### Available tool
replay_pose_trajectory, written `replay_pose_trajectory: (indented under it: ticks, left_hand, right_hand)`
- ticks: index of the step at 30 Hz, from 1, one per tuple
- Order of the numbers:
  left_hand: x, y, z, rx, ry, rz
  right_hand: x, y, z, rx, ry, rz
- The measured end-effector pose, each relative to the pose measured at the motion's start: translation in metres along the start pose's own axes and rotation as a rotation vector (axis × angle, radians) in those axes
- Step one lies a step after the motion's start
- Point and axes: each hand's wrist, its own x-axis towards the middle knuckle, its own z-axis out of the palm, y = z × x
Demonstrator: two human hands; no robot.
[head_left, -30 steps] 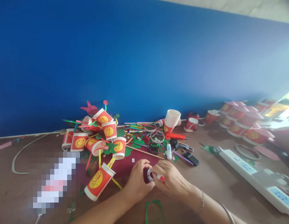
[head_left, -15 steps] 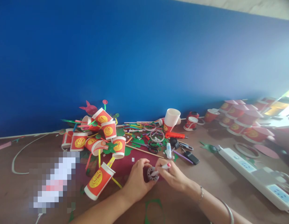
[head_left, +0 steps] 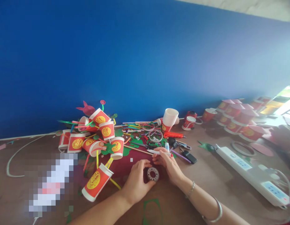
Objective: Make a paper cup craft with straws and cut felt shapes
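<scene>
My left hand (head_left: 139, 176) is closed around a small white paper ring (head_left: 157, 175) with dark dots round its band, thumb below and fingers above. A white marker (head_left: 167, 153) with a red end rests between the fingers of my right hand (head_left: 171, 165), lying almost level above the table. The marker is apart from the ring. A glue stick (head_left: 167, 146) stands partly hidden just behind the marker. Scissors (head_left: 151, 147) lie beyond my hands, beside a thin wooden stick (head_left: 136, 149).
Red-and-white paper cups (head_left: 98, 182) joined with straws sprawl at left. A white cup (head_left: 170, 118), an orange knife (head_left: 174, 135) and keys (head_left: 189, 157) lie behind. At right are a power strip (head_left: 250, 175) and stacked cups (head_left: 244, 118). Green paper scrap (head_left: 159, 204) lies in front.
My right hand has lifted the marker off the ring and moved it up and away, swinging it to nearly level. My left hand keeps the ring, which now shows its dots fully.
</scene>
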Motion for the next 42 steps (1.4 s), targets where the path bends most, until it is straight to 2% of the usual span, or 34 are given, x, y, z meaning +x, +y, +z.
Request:
replay_pose_trajectory:
  ticks: [9,17,32,36,42]
  left_hand:
    - [0.011,0.015,0.007,0.058,-0.076,0.011]
    - [0.009,0.008,0.018,0.05,-0.008,-0.002]
    - [0.009,0.009,0.017,0.059,-0.021,0.011]
    - [0.01,0.008,0.017,0.054,-0.032,0.0]
    - [0.009,0.01,0.018,0.038,-0.037,-0.054]
  right_hand:
    - [-0.003,-0.001,0.003,-0.046,-0.021,-0.009]
    - [-0.003,-0.002,0.002,-0.002,-0.033,0.002]
    - [-0.003,-0.002,0.002,-0.011,-0.04,-0.007]
    - [-0.003,-0.003,-0.001,-0.098,0.011,-0.053]
    - [-0.006,-0.008,-0.006,-0.272,0.183,-0.225]
